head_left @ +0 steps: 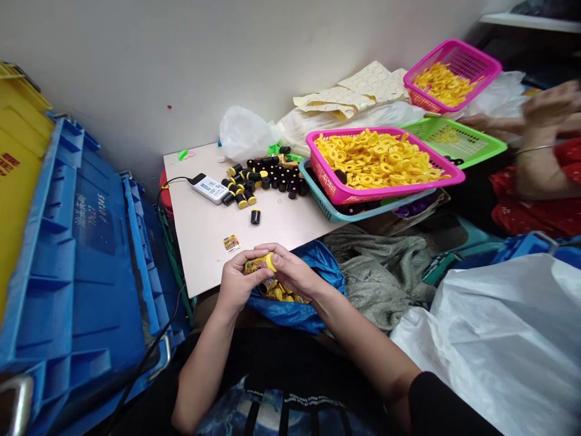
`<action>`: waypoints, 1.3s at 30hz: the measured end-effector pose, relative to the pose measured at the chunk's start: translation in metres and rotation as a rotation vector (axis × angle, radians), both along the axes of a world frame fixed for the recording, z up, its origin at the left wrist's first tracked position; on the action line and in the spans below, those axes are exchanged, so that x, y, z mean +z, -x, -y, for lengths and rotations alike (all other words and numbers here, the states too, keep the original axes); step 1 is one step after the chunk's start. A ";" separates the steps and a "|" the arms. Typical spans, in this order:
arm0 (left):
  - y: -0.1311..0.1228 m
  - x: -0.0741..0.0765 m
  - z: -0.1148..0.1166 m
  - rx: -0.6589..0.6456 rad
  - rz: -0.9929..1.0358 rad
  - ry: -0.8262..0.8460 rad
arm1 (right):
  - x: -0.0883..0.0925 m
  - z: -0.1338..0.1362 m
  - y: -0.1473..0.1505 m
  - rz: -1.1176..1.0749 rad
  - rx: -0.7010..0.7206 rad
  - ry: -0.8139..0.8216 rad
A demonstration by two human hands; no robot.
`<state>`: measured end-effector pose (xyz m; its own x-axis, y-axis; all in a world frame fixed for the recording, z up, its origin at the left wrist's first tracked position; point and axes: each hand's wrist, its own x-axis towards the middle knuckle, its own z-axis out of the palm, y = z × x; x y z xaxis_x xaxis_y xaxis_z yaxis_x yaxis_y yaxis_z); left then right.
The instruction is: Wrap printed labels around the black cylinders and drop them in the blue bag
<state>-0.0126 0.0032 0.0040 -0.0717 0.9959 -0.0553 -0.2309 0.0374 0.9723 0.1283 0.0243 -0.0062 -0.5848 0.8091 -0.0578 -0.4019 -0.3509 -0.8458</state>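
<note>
Both hands close around one yellow cylinder [260, 264] in front of me, my left hand [239, 283] cradling it from below, my right hand [293, 270] pressing over its end. I'd judge it light, stiff, slick plastic, best held around the barrel. My fingers hide most of it; the yellow pieces [279, 293] beneath, in the blue bag [299, 309], are partly buried.

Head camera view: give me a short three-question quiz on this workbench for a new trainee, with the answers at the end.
1. True or false: the front pink basket sits on a teal basket.
2. What colour is the tube held by the left hand and the right hand? A yellow, B green, C white.
3. What colour is the nearest crate on the person's left?

Key: 1 true; 2 A; 3 blue.
</note>
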 end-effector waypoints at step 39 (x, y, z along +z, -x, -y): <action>0.059 -0.057 -0.057 0.217 -0.190 0.025 | -0.036 -0.069 0.020 0.591 -0.133 -0.201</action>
